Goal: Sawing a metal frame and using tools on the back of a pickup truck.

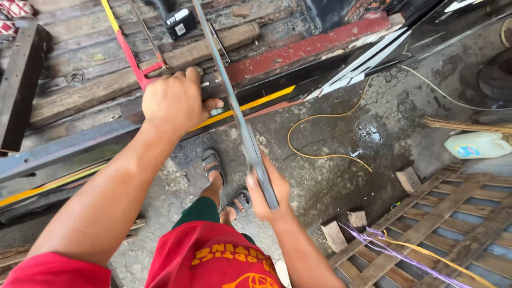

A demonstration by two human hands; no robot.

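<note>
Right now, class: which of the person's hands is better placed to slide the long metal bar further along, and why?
The right hand. It already grips the near end of the long metal bar, while the left hand presses flat on the workbench edge beside it, probably steadying.

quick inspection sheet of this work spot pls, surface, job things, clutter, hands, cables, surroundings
surface: rough plank bench with a dark metal edge, above a wet cracked concrete floor.
job's things: long grey metal bar, running from the bench down to the right hand; red and yellow hacksaw frame lying on the planks.
clutter: black power-tool battery, wood offcuts, white plastic jug, broom bristles.
grippers: left hand pressed flat on the bench edge, holding nothing; right hand with fingers closed on the bar's lower end.
cables: yellow cord looped on the floor; purple and yellow strands over the pallet.
surroundings: wooden pallet at right; sandalled feet below.
</note>
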